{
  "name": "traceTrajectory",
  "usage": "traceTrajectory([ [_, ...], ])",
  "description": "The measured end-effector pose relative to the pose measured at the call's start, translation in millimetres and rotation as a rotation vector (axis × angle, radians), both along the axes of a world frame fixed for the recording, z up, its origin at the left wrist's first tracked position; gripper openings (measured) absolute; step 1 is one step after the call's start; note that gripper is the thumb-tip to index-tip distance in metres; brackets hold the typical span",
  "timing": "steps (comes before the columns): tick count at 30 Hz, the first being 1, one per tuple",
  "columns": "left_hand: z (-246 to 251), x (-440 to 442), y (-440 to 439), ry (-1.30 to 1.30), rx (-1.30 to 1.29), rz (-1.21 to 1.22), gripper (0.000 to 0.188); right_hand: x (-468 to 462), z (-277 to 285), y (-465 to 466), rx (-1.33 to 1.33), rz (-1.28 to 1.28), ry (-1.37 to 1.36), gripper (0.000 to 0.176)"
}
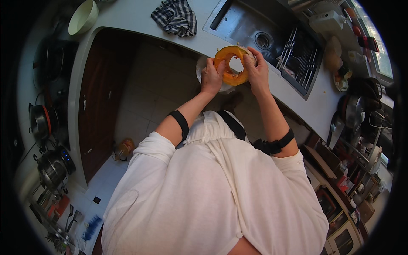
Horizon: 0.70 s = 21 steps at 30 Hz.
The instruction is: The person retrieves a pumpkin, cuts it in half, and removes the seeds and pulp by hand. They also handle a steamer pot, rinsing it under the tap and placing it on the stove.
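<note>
A ring-shaped piece of pumpkin [236, 80] with orange flesh and a hollow middle is held up between both hands. My left hand [211, 76] grips its left side, the thumb at the inner edge of the flesh. On the right side, my right hand [257, 71] holds it with the thumb on the cut face and the fingers behind. Some stringy pulp clings inside the hole. Below and behind the pumpkin shows part of a whitish, lined bin [200, 67], mostly hidden by the hands and the pumpkin.
A steel sink [242, 22] with a drying rack [298, 60] is set in the white counter [134, 19] ahead. A checked cloth [176, 17] and a pale green bowl [83, 18] sit on the counter. Pots [40, 121] stand at left; a plastic bottle [124, 149] is on the floor.
</note>
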<state>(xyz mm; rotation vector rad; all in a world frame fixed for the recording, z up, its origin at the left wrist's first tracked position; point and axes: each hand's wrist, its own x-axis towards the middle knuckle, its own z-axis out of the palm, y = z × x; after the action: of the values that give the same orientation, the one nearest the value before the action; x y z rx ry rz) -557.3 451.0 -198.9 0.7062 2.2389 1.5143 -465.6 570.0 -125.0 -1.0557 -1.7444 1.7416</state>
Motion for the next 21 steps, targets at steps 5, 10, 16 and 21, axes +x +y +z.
traceTrajectory([
  [5,1.0,1.3,3.3,0.018,0.079,0.168,0.028,0.0,-6.8,-1.5,-0.099,-0.083,0.048,0.042],
  [10,-4.4,-2.2,5.5,0.089,-0.019,0.171,0.026,2.0,-11.7,-5.2,-0.017,-0.089,0.010,0.043],
  [16,-25.9,-4.0,-10.5,0.022,-0.188,0.022,0.024,3.3,-5.5,-5.9,-0.031,-0.195,0.100,0.044],
  [21,-55.2,-6.9,-29.6,0.099,-0.378,-0.320,0.015,7.9,8.8,7.8,-0.061,-0.162,0.212,0.047],
])
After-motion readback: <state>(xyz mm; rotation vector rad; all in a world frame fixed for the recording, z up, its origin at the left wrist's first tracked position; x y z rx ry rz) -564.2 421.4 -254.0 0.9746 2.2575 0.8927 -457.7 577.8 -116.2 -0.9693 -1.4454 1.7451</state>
